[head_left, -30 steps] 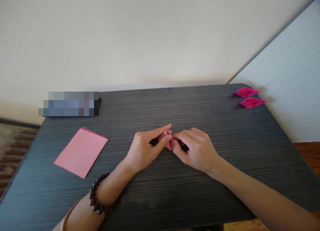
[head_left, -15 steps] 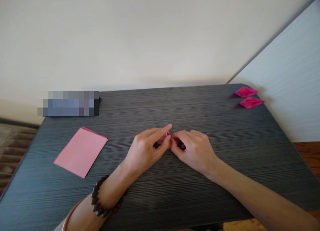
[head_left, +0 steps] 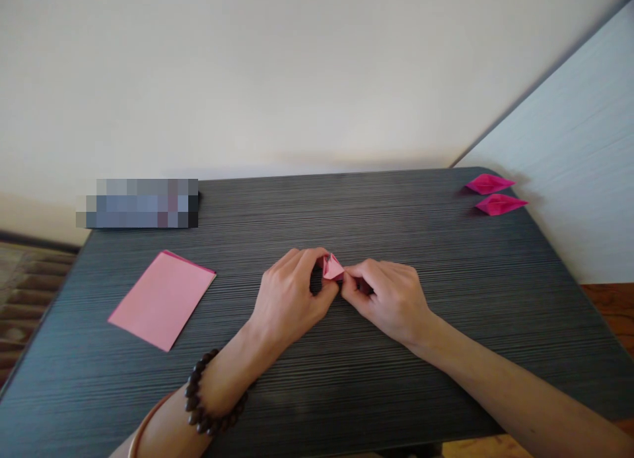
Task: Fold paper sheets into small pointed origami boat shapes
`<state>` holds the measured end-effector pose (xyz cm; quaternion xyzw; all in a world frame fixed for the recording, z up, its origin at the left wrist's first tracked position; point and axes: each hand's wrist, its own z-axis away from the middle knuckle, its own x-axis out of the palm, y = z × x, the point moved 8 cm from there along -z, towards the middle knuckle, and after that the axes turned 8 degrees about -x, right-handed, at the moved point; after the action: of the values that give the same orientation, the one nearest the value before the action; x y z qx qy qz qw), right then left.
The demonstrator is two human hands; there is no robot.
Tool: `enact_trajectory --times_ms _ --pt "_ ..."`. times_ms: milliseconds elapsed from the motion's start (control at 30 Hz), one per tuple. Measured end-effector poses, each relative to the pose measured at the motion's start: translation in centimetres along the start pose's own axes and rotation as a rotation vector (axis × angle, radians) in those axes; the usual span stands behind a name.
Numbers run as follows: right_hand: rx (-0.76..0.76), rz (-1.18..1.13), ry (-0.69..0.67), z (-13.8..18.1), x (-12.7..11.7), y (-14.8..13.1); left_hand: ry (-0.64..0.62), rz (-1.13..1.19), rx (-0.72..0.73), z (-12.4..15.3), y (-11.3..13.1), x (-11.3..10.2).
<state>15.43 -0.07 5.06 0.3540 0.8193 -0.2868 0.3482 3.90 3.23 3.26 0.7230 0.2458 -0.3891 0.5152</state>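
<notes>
Between my two hands is a small piece of folded pink paper (head_left: 333, 268), light pink on the top faces and darker pink along the edges. My left hand (head_left: 292, 293) grips it from the left, with the thumb in front and the fingers behind. With thumb and index finger, my right hand (head_left: 389, 296) pinches its right corner. Parts of the paper are hidden by the fingertips.
A stack of square pink paper (head_left: 163, 301) lies on the dark table (head_left: 307, 385) at the left. Behind it is a blurred-out box-like object (head_left: 141, 207). Two folded magenta paper boats (head_left: 490, 183) (head_left: 500, 204) lie at the far right corner, near the wall.
My left index finger, stretched out over the paper before, has curled back behind it. More of the folded paper now shows between my hands. The right hand keeps its pinch.
</notes>
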Motion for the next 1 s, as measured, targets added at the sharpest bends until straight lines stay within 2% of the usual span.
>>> enact_trajectory --times_ms 167,433,1000 --pt "0.065 -0.023 -0.061 0.1 0.6 0.6 -0.005 0.068 -0.008 -0.1 0.1 -0.1" --pt "0.099 -0.047 -0.198 0.3 1.6 1.0 -0.015 0.083 0.087 0.1 0.5 0.1" --pt "0.021 -0.023 -0.060 -0.1 0.7 0.5 0.026 -0.025 -0.064 -0.1 -0.4 0.0"
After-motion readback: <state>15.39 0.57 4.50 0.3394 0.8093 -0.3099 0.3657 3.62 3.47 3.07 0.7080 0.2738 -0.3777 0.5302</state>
